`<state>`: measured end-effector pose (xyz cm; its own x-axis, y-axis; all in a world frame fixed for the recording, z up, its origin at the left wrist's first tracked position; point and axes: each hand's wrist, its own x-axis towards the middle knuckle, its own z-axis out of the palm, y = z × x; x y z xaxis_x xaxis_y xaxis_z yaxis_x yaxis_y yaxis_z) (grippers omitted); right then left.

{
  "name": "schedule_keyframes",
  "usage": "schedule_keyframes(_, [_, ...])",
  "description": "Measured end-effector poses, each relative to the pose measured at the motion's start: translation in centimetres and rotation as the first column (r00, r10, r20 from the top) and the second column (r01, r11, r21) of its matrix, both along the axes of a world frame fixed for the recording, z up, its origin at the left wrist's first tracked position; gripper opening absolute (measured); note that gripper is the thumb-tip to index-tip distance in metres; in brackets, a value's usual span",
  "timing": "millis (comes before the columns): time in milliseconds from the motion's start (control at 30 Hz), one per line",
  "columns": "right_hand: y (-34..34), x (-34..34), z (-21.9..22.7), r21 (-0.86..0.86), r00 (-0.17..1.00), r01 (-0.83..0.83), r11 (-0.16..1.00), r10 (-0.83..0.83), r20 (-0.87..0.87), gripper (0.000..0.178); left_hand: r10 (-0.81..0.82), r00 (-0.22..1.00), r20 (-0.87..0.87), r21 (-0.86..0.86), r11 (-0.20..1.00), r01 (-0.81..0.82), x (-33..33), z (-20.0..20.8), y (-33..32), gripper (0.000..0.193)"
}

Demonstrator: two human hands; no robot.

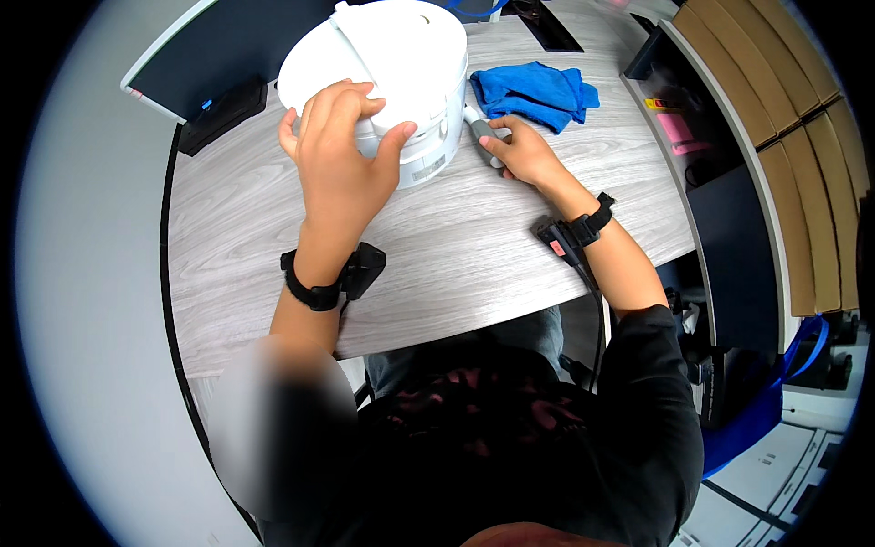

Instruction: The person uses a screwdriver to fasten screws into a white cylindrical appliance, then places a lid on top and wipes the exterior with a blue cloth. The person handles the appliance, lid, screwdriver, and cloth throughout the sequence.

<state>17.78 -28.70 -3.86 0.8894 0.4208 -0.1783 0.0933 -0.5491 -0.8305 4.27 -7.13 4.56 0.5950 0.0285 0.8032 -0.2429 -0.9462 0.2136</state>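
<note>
A large white round container (407,56) with a flat lid stands at the far side of the table, a ridge running across its top. My left hand (339,150) is curved over its near left rim, the fingertips on the lid and the thumb apart near the front ledge. Just right of the container, my right hand (526,153) is closed round a short grey and white handle-shaped tool (481,135). The tool's white end points toward the container's side; its exact kind does not show. Beyond the right hand lies a crumpled blue cloth (533,93).
The pale wood-grain table (437,264) has a slot (547,27) at the back. A monitor (228,59) stands at the back left. Along the right is a shelf unit (729,219) with cardboard boxes (793,137). A cable (598,319) hangs from my right wrist device.
</note>
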Motion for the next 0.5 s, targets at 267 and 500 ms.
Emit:
schedule_keyframes(267, [1.0,0.4,0.0,-0.083,0.996,-0.057,0.995,0.062,0.057,0.058,-0.084,0.996,0.03,0.005,0.996,0.084,-0.2,-0.6,2.4,0.024])
schedule_keyframes(500, [1.7,0.7,1.0,-0.303,0.949,-0.092,0.949,0.175,0.262,0.053,-0.142,0.987,0.08,-0.024,0.989,0.144,0.1,-1.9,3.1,0.025])
